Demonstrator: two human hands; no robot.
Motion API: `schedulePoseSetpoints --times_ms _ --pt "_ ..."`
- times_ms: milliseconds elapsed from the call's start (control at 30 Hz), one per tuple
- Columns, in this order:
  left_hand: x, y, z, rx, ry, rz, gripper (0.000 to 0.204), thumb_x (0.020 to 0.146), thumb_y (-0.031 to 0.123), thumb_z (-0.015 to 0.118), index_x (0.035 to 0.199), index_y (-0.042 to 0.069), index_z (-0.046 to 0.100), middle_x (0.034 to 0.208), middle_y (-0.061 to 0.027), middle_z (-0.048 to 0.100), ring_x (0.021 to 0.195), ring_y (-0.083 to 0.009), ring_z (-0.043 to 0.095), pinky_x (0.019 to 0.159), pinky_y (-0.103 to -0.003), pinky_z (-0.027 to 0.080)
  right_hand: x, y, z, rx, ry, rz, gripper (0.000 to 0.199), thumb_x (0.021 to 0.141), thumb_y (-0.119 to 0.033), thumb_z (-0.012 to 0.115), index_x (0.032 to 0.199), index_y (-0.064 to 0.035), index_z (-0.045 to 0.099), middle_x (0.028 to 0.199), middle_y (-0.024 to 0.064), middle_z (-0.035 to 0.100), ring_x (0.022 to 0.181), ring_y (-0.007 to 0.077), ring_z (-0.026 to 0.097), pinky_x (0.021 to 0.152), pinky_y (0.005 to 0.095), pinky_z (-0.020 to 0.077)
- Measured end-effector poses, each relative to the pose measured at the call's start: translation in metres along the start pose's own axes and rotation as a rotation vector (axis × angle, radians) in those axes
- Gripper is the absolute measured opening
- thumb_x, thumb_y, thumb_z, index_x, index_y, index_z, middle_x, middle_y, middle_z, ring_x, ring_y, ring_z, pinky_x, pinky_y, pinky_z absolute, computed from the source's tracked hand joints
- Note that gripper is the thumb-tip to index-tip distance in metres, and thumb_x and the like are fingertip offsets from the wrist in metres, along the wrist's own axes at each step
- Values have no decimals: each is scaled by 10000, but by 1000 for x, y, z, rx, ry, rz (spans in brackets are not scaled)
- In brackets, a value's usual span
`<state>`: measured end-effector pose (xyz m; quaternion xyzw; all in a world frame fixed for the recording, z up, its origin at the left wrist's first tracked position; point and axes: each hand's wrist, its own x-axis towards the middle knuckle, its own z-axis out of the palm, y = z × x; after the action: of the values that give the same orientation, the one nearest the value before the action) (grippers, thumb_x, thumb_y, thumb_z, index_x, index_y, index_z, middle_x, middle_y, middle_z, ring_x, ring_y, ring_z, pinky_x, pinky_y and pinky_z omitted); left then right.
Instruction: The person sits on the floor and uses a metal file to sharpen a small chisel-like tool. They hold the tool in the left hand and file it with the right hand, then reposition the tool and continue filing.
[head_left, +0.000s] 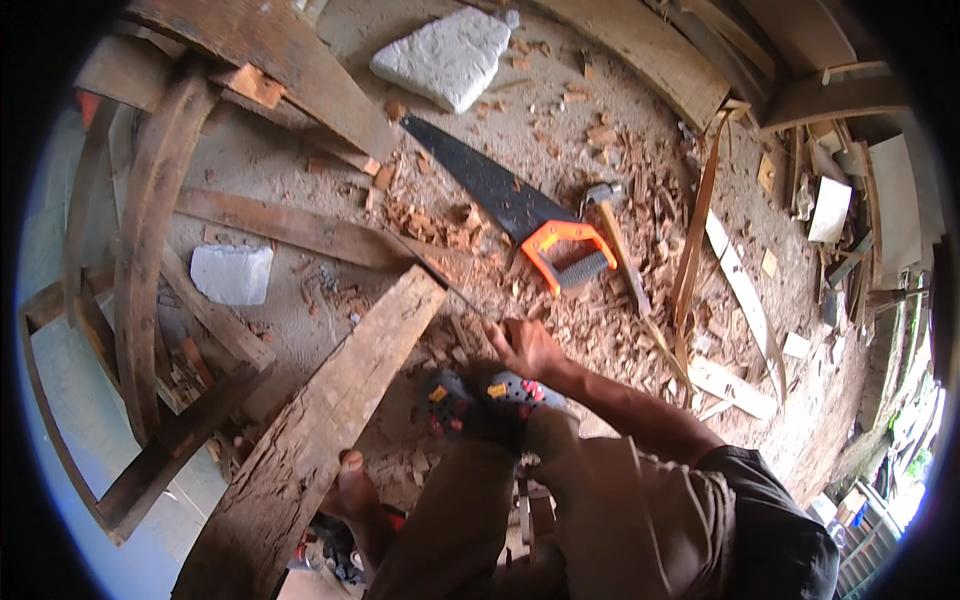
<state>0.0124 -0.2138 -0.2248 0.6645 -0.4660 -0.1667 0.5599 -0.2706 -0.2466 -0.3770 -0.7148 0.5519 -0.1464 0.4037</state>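
Observation:
A thick, rough wooden plank (325,415) slants up from the lower left, its cut end facing away from me. My left hand (352,488) grips its right edge, with the thumb showing and the other fingers hidden behind the wood. Beside the far end of the plank, my right hand (527,350) is closed around a thin, dark, long-bladed tool (432,272). The blade appears nearly edge-on, close to the plank's end; whether it touches cannot be made out. My fingers cover the handle.
Beyond my hands lie a handsaw (490,187) with an orange and black handle and a hammer (620,240) among wood chips. Two pale blocks (445,58) (232,274) rest on the ground. Old boards (160,220) stack up at left. My clogs (512,388) are just below the right hand.

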Motion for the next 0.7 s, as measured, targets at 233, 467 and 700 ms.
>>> schedulePoseSetpoints --times_ms 233,467,700 --pt "-3 -5 -25 163 -99 -41 1099 844 425 751 1563 -40 63 1584 -225 234 1417 -380 345 1146 -504 340 13 -43 -40 369 2 159 484 995 -420 525 886 42 620 659 269 605 672 430 660 623 477 511" --pt "-4 9 -6 -8 9 -34 884 819 296 758 1473 -97 312 1493 -229 413 1353 -324 448 1147 -439 328 8 -30 -33 243 -131 415 582 1017 -497 478 860 44 626 711 283 619 732 470 647 707 528 507" --pt "9 30 14 4 -41 -10 1040 800 235 743 1570 -11 87 1564 -206 285 1394 -345 383 1147 -479 343 1 12 0 144 19 148 299 985 -217 556 1035 78 577 622 223 578 551 394 607 515 477 495"
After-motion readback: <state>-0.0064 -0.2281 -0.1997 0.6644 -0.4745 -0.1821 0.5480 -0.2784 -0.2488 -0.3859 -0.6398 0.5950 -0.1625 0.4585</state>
